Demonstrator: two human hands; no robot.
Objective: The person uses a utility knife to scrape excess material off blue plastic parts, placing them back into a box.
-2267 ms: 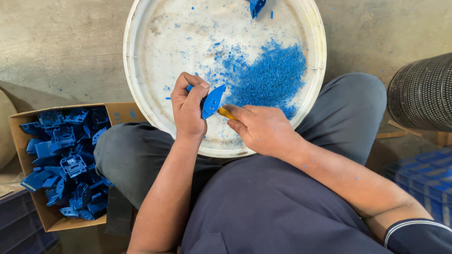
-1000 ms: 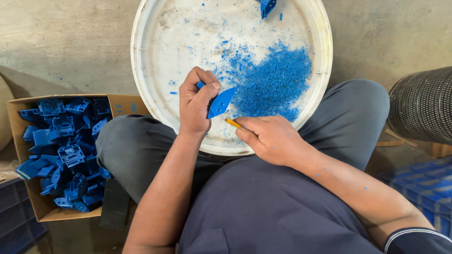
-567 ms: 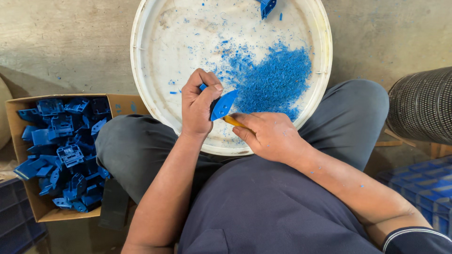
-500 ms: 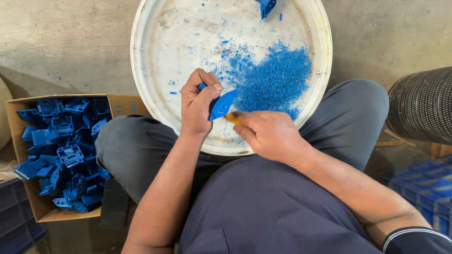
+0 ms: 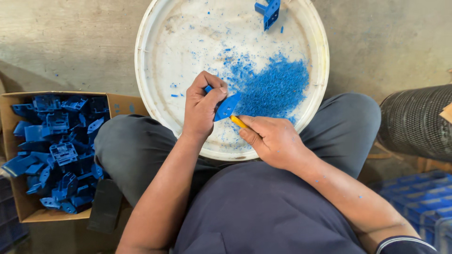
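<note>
Trimming a blue plastic part over the white round tray on my lap.

Left grip is clamped on the part, tilted over the tray's near edge so blue shavings land inside. Right grip is closed on a yellow-handled tool, tip at the part's lower edge. Cardboard box of blue parts sits by my left knee for easy reach.

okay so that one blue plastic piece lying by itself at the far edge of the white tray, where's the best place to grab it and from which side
Judging by its pose, take the lone blue part by its boxy body, pinching across the two side walls, coming from above on the near side. It lies apart from the shavings pile, so nothing blocks that side; the tray rim crowds the far side. Its finer shape is too small to tell.
</note>
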